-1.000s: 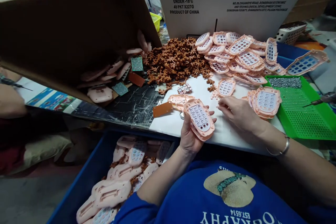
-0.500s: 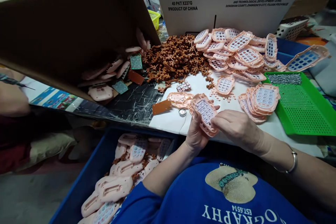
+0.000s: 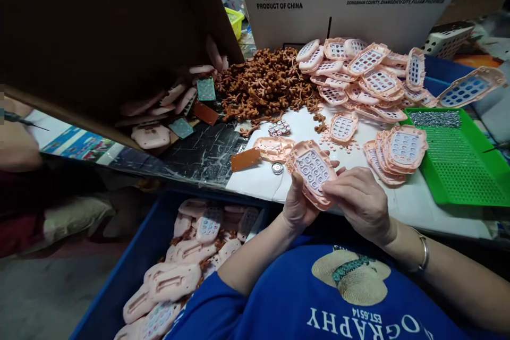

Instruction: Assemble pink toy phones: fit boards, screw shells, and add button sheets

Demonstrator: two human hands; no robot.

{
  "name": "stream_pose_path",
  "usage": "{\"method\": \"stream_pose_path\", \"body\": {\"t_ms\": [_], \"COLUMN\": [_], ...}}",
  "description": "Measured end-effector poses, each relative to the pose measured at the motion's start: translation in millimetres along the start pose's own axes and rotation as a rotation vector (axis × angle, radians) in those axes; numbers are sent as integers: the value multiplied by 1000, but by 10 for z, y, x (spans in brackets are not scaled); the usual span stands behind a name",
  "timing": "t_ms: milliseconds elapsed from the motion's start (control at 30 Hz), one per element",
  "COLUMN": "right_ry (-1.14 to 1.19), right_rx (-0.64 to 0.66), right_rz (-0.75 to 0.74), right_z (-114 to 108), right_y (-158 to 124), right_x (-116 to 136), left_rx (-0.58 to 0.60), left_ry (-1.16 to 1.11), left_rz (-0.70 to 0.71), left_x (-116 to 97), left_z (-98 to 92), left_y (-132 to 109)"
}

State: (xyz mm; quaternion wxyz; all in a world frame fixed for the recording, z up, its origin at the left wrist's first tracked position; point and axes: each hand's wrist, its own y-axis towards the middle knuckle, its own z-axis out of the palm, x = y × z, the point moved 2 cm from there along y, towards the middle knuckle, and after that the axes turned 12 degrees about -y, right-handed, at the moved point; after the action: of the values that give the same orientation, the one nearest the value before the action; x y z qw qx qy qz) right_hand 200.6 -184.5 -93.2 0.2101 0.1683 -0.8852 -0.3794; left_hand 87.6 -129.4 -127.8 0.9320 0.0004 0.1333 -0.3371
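Observation:
My left hand (image 3: 297, 208) is wrapped round a pink plastic toy phone shell (image 3: 312, 168), its inner side up, with a white keypad set in it. At least one more shell seems to lie beneath it in the same hand. Close against the shell's lower right corner, my right hand (image 3: 363, 204) has its fingertips pinched together; anything between them is hidden. Just behind lies another pink shell (image 3: 274, 147) with thin wires. Beside it are a brown circuit board (image 3: 245, 159) and a small round speaker (image 3: 278, 168).
Brown rubbery pieces (image 3: 269, 82) are heaped at the back, next to piled keypad shells (image 3: 374, 82). A green tray (image 3: 458, 164) with small metal parts stands right. A cardboard box (image 3: 99, 37) leans left, and a blue bin (image 3: 131, 244) holds pink phones below. Another person's arm (image 3: 18, 143) shows far left.
My right hand has shifted slightly, its fingers staying at the shell's lower corner. My left hand keeps its hold. The view has tilted a little.

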Motion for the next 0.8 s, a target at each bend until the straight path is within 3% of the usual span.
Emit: {"method": "stream_pose_path", "body": {"t_ms": [67,300,600,800], "right_ry": [23,-164,-145,-65], "right_rx": [4,70,110,111], "right_rz": [-3,-293,-403,-374], "right_z": [2,-67,-95,-152], "right_y": [-6,-139,-230,-235], "right_x": [7,-40,-102,-222], "left_rx": [2,20,-21,-38], "left_ry": [0,-37,-63,-54], "left_rz": [4,-39,-92,-139], "left_x": [-18,-70,-14,9], "left_z": [-11,-34,-12,3], "left_y": [-6,-14,-9,3]}}
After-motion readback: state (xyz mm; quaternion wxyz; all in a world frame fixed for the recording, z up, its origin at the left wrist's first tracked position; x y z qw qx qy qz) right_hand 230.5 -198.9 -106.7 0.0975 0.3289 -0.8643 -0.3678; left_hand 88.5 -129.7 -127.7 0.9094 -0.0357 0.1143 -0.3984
